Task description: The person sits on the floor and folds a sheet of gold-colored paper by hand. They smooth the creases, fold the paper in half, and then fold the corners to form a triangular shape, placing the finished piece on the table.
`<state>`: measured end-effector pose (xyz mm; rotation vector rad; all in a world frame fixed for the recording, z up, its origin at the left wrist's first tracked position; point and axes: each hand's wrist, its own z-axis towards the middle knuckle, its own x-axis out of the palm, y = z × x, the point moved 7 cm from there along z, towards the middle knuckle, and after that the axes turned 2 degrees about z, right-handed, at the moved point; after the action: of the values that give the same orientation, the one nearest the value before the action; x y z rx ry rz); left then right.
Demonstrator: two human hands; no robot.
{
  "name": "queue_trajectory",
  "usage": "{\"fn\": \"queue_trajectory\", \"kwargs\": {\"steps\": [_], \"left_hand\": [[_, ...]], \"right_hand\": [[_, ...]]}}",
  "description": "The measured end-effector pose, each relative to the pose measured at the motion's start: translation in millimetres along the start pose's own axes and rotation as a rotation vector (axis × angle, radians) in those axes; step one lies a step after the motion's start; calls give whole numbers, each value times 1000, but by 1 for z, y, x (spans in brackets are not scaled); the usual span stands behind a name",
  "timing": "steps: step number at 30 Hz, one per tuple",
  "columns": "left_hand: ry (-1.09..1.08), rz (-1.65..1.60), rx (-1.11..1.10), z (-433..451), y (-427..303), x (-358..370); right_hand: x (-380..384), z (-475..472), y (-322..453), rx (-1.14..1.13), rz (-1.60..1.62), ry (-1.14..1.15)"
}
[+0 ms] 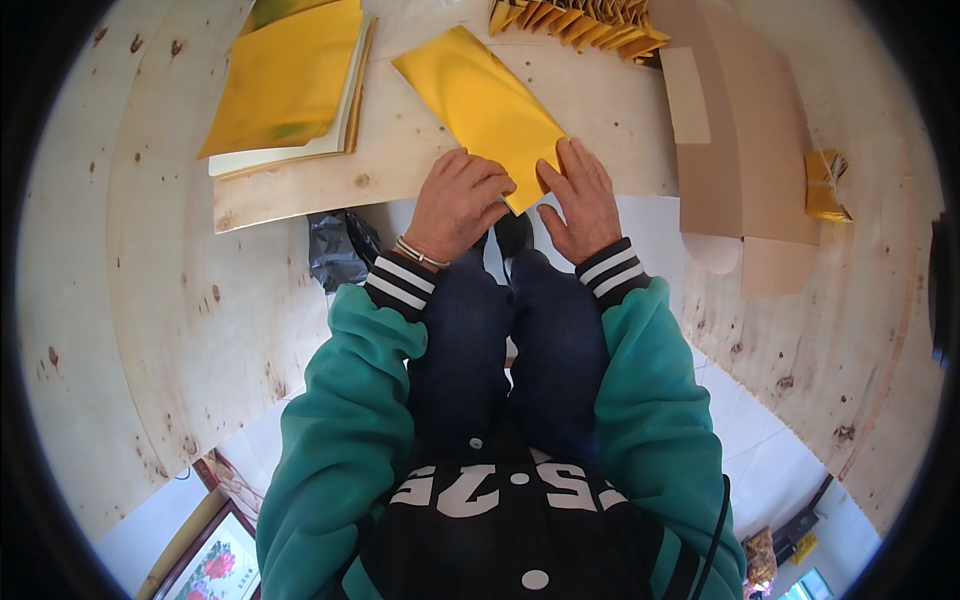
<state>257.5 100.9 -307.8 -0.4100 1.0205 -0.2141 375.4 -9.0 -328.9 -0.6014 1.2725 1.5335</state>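
Observation:
A long piece of yellow paper [480, 97], seemingly folded over, lies at a slant on the plywood table in front of me. Its near corner juts past the table's edge, above my shoes. My left hand [461, 196] pinches the paper's near left edge between thumb and curled fingers. On the opposite edge rests my right hand [577, 191], fingertips on the paper and thumb held away from it. What lies beneath the left fingers is hidden.
A stack of yellow sheets [289, 82] with white paper beneath stands at the left. Folded yellow paper pieces [581, 22] form a row at the back. At the right are a flattened cardboard box [750, 150] and a tied yellow bundle [827, 186]. A black plastic bag [337, 247] hangs below the table edge.

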Motion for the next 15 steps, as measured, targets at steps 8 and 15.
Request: {"fn": "queue_trajectory", "kwargs": {"steps": [8,15], "left_hand": [[-17,87,-4,4,-1,1],[-1,-1,-114,9,10,-2]], "right_hand": [[3,-2,-4,-8,-26,-3],[1,-3,-11,57,6,-57]]}}
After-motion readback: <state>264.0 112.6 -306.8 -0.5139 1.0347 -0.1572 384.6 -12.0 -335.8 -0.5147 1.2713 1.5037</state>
